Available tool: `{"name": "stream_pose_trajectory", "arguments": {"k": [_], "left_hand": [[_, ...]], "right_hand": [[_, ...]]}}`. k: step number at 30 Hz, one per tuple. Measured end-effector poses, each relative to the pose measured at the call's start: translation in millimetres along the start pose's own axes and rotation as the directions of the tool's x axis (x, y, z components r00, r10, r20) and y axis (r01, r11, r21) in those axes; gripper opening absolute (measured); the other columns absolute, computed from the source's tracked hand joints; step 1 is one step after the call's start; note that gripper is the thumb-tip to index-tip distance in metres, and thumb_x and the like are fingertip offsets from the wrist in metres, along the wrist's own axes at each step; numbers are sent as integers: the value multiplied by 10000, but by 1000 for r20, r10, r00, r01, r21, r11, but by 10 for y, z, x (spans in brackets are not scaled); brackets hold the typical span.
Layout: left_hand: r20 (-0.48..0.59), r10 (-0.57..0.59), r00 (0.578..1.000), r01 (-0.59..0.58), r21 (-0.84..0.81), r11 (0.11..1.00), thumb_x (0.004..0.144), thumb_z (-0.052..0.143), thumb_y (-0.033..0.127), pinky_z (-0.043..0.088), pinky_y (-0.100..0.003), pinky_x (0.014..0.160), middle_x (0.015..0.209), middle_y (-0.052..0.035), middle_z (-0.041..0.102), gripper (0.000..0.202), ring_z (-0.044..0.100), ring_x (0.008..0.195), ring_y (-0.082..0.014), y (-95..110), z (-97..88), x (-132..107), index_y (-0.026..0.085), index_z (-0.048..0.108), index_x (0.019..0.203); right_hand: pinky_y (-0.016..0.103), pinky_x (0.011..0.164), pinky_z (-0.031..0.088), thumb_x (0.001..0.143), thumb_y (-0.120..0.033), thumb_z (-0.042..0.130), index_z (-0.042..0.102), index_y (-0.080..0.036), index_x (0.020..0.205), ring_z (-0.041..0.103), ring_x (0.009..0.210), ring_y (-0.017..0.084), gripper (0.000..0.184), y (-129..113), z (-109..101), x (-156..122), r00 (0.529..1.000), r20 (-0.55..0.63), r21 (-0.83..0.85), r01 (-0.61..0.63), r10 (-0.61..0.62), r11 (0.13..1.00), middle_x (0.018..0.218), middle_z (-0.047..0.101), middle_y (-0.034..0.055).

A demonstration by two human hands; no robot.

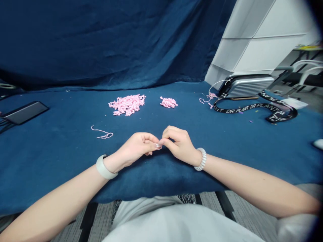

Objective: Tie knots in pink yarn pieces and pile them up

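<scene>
My left hand (pixel 142 146) and my right hand (pixel 178 143) meet fingertip to fingertip above the near part of the blue cloth (pixel 75 161). Both are closed in a pinch, and whatever lies between the fingertips is too small or too hidden to name. Beyond them sits a large heap of small pink knotted pieces (pixel 127 105). To its right lies a smaller pile of similar pink pieces (pixel 169 102). A loose pink string (pixel 104 134), looped at one end, rests to the left of my left hand.
A dark flat device (pixel 26 112) with cables lies at the left. At the back right stand a ridged silver case (pixel 249 86), a black lettered lanyard (pixel 242 109) and some pink string scraps (pixel 210 96). A blue curtain (pixel 113 43) hangs behind.
</scene>
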State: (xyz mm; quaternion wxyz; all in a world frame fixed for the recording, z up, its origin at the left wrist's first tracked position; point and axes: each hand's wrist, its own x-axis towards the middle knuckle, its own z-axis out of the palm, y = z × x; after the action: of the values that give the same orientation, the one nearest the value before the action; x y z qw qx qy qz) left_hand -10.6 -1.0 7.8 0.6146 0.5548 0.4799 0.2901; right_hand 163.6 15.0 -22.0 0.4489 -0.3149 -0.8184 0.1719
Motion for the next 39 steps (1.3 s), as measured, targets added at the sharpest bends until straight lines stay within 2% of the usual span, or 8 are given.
{"name": "stream_pose_trajectory", "arguments": {"k": [6,11,14,17,24,28,31,39], "left_hand": [[192,-127,973,142,-67,988,650,744,289,382,-165,521,646,-12,586,228,498,544,-53,-24,-60,-13,108,628,725],[332,-197,923,246,-114,963,640,753,257,412,-156,546,647,-20,591,200,516,553,-52,-59,-91,-16,109,640,716],[318,-208,925,239,-61,969,625,762,265,444,-165,572,650,-35,619,214,555,569,-67,-84,-84,-11,106,642,703],[273,-201,941,208,1,978,609,770,269,452,-167,569,635,-35,628,226,580,576,-77,-110,-53,-6,105,636,688],[277,-129,952,150,-56,987,668,728,277,463,-183,571,686,-44,648,199,576,564,-77,-106,55,-26,107,629,698],[226,42,973,-4,-166,986,723,691,271,457,-185,581,694,-30,638,188,569,584,-74,-112,69,-36,116,585,712],[174,131,976,-102,-163,981,753,668,267,448,-180,587,709,-29,637,178,565,605,-69,-120,48,-27,118,572,735],[120,158,980,-146,-108,983,751,669,255,428,-166,530,689,-11,638,177,583,581,-74,-109,37,-39,128,547,750]], "right_hand": [[116,722,368,773,-179,554,543,-104,642,433,695,-10,152,-3,-27,-6,954,15,-73,301,-301,951,669,538,-8],[122,724,355,802,-225,524,550,-101,647,411,692,-4,200,-28,-39,-2,941,108,-56,328,-321,943,674,534,0],[102,705,349,825,-286,493,568,-100,649,425,693,-13,267,-62,-38,-3,956,211,26,204,-205,979,677,542,2],[82,660,344,805,-393,509,558,-85,650,429,659,-33,348,-117,-24,1,945,326,122,-61,18,991,700,541,1],[74,547,319,737,-609,479,475,-93,772,363,584,-42,517,-117,-30,73,794,413,156,-544,446,824,680,483,-18],[101,523,358,809,-657,240,470,-81,731,388,521,-32,625,-70,-130,128,655,610,172,-659,447,732,617,455,-6],[113,481,362,798,-681,223,512,-79,769,395,485,-29,668,-75,-173,133,545,752,188,-717,372,671,619,467,-1],[91,448,335,741,-593,488,423,-86,753,389,475,-40,511,-92,-146,96,575,740,378,-784,347,492,580,416,-39]]}}
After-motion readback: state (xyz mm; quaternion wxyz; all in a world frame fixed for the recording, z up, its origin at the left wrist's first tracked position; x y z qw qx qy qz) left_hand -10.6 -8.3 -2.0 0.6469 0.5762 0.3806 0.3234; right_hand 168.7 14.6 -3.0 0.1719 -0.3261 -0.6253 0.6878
